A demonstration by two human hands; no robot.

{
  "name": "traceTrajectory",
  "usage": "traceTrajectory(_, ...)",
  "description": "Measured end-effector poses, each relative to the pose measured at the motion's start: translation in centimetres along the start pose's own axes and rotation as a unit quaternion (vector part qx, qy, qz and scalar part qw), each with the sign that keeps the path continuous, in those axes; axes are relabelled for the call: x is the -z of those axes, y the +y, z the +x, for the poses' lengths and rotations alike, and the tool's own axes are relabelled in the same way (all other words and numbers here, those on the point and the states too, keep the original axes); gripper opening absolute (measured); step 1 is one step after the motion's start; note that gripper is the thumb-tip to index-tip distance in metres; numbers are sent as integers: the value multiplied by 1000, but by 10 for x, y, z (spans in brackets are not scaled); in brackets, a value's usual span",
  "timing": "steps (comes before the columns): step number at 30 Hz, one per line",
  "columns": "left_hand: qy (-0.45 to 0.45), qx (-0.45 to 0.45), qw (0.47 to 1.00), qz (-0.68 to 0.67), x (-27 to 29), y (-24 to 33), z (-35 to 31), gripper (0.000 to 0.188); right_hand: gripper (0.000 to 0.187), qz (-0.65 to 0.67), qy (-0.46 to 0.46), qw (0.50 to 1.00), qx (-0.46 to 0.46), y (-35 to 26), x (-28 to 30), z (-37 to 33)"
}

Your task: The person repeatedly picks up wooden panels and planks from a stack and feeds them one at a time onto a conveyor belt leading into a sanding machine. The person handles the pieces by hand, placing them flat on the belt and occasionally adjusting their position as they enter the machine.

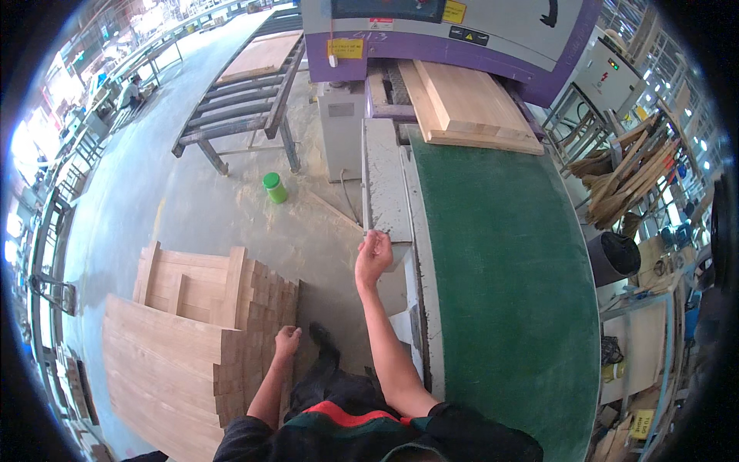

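My right hand (pixel 374 258) is raised beside the grey side rail (pixel 382 181) of a wide-belt machine, fingers curled in; no object shows in it. Lower and to the left, my left hand (pixel 288 340) is loosely closed, with nothing seen in it, close to the right side of a tall stack of wooden panels (pixel 165 362). Loose wooden strips (pixel 236 285) lie on top of the stack's far part. To my right runs the green conveyor belt (pixel 508 285). At its far end two pale wooden boards (pixel 477 104) lie one on the other, partly under the machine's purple and grey housing (pixel 462 46).
A roller table (pixel 239 100) with a wooden board (pixel 262 55) stands at the far left. A green-lidded jar (pixel 275 188) is on the dusty floor. On the right are a control cabinet (pixel 608 75), brooms (pixel 627 169), a dark bin (pixel 614 256) and a metal rack (pixel 639 362).
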State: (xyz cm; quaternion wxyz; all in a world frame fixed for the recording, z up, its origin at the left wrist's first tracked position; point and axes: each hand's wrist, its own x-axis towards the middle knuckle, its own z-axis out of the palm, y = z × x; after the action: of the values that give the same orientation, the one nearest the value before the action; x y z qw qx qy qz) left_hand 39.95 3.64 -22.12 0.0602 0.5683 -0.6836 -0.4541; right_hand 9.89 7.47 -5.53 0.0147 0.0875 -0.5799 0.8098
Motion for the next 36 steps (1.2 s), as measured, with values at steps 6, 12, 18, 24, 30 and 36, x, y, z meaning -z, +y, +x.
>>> traceTrajectory(6, 16, 7, 998, -68, 10, -19, 76, 41, 16, -264, -56, 951, 149, 32, -58, -26)
traceTrajectory(12, -73, -70, 994, -27, 30, 28, 129, 49, 16, -286, -205, 935, 49, 92, -147, -71)
traceTrajectory(18, -59, -88, 992, -63, 78, 55, 182, 47, 20, -344, -382, 858, -21, 203, -166, -95)
traceTrajectory(24, 119, -123, 985, -24, 123, 87, 234, 32, 15, -398, -362, 831, -137, 323, -131, -40)
traceTrajectory(30, 287, -73, 949, 110, 163, 85, 293, 42, 17, -450, -376, 744, -320, 370, -180, 4)
traceTrajectory(36, 227, 140, 956, 123, 155, 54, 334, 40, 18, -465, -483, 640, -376, 400, -302, 92)
